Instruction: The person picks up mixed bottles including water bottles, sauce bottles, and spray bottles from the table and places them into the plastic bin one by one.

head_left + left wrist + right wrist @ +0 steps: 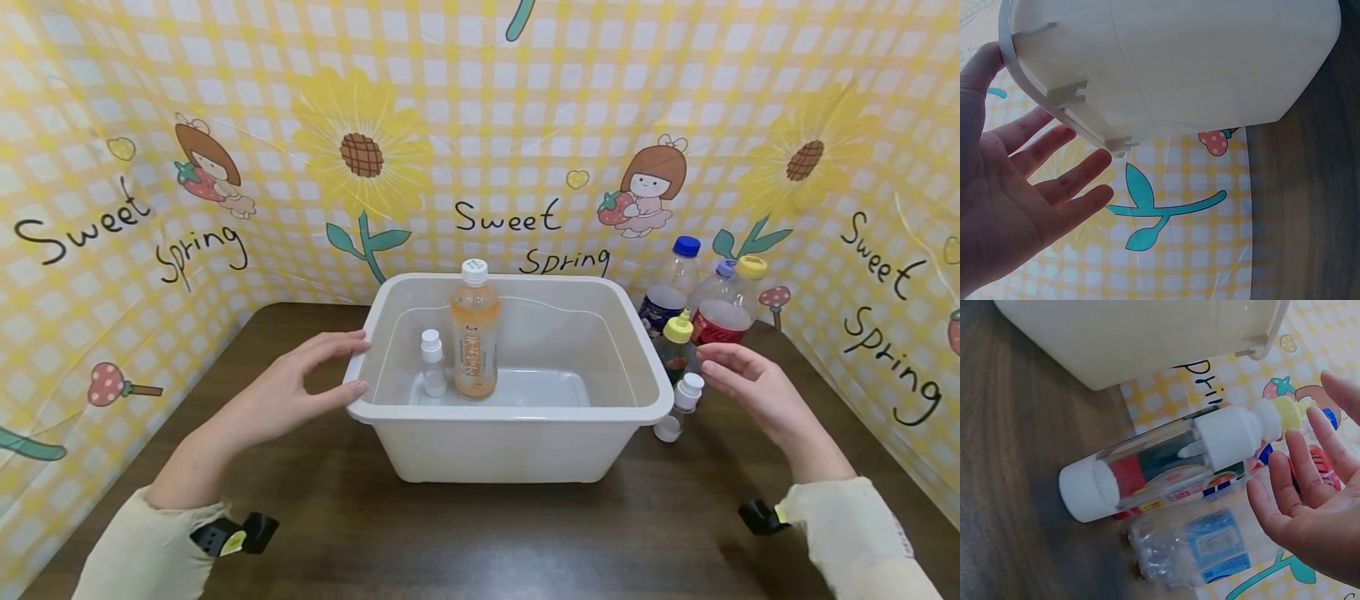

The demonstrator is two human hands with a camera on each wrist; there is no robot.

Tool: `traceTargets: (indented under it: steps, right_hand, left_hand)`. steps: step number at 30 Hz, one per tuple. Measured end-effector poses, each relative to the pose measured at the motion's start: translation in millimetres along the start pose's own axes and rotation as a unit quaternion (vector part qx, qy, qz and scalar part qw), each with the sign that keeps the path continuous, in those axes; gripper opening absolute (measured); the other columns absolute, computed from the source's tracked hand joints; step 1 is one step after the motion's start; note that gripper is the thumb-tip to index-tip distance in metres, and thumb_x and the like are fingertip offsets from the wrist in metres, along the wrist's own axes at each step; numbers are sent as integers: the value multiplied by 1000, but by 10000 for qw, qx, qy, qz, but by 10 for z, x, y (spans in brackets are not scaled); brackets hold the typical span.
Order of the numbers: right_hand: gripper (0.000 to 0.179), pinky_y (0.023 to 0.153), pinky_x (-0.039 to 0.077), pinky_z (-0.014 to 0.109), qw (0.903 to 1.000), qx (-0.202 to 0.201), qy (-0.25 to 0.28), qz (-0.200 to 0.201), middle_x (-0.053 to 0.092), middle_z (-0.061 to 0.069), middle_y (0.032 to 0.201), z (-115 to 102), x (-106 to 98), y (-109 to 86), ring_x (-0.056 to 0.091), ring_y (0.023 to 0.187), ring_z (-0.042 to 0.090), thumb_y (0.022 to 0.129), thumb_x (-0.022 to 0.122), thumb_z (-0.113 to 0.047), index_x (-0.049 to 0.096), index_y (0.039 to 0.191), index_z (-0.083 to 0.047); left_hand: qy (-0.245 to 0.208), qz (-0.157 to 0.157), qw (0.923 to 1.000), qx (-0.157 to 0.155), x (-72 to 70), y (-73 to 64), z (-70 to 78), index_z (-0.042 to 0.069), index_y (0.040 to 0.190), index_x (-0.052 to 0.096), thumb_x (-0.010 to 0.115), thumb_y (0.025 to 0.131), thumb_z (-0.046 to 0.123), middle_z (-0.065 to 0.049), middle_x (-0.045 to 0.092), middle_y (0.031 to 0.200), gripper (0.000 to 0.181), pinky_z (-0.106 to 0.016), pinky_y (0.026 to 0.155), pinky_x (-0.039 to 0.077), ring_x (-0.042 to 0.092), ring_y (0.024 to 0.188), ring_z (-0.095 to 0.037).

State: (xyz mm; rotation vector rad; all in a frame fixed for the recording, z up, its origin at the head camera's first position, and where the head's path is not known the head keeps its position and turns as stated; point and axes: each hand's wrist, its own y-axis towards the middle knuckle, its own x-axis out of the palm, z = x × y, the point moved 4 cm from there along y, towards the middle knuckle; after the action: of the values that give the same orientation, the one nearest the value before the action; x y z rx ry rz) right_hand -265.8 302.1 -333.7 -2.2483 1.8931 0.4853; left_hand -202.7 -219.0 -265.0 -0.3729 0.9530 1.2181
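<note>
A white plastic tub [502,450] stands on the table. Inside it, toward the left, an orange drink bottle [475,333] with a white cap is upright beside a small clear bottle [433,371] with a white top. My left hand [288,387] rests its fingertips and thumb on the tub's left rim, the fingers extended in the left wrist view. Right of the tub, my right hand [757,396] is spread loosely and holds nothing. Its fingertips are close to a small white-topped clear bottle [678,408] and a dark bottle with a yellow nozzle cap [677,342].
Behind those two bottles stand a blue-capped bottle [666,292], a yellow-capped bottle with a red label [723,312] and another bottle with a bluish cap [725,268]. A yellow checked cloth [480,125] hangs around the back and sides of the dark wooden table [450,542].
</note>
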Motion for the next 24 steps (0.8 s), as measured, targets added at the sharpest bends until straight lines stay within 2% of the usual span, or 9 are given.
traceTargets:
  steps: [8, 11, 14, 16, 20, 24]
  right_hand:
    - [28, 83, 45, 11, 9993, 203, -289, -114, 56, -26, 107, 108, 42, -19, 54, 98, -12, 96, 52, -25, 51, 123, -18]
    - [32, 97, 45, 31, 9987, 358, -338, -127, 55, -28, 108, 148, 64, -14, 52, 99, -13, 96, 52, -28, 49, 126, -17]
    - [35, 104, 33, 57, 9984, 464, -267, -158, 54, -29, 108, 176, 87, -10, 49, 100, -14, 95, 53, -31, 48, 127, -17]
    - [36, 104, 25, 66, 9986, 482, -137, -181, 54, -30, 107, 186, 98, -10, 49, 99, -15, 95, 53, -30, 48, 128, -17]
    - [36, 104, 25, 66, 9984, 496, -187, -180, 54, -33, 105, 200, 114, -12, 48, 99, -15, 95, 53, -30, 49, 128, -17]
    - [36, 103, 32, 61, 9976, 511, -410, -226, 52, -35, 105, 227, 127, -14, 49, 99, -15, 96, 51, -31, 48, 129, -16]
  left_hand:
    - [9, 35, 10000, 38, 6, 0, -11, 16, 129, 53, 65, 88, 29, -6, 45, 141, 45, -54, 100, 34, 44, 128, -28]
    - [-12, 34, 10000, 42, 9, 1, -12, 16, 129, 53, 65, 88, 29, -5, 45, 142, 45, -53, 100, 34, 44, 128, -27]
    - [-23, 20, 10000, 36, 15, 1, -17, 17, 130, 53, 65, 88, 30, -5, 45, 142, 45, -53, 100, 34, 44, 129, -27]
    - [-20, 25, 10000, 36, 17, -1, -22, 17, 129, 53, 65, 88, 29, -6, 45, 142, 45, -53, 100, 35, 44, 128, -28]
    - [-27, 32, 10000, 27, 17, -5, -30, 17, 129, 53, 65, 88, 29, -6, 45, 142, 45, -54, 100, 35, 44, 128, -28]
    - [-48, 19, 10000, -3, 17, -7, -29, 17, 130, 53, 65, 88, 30, -6, 44, 143, 45, -55, 100, 35, 44, 128, -28]
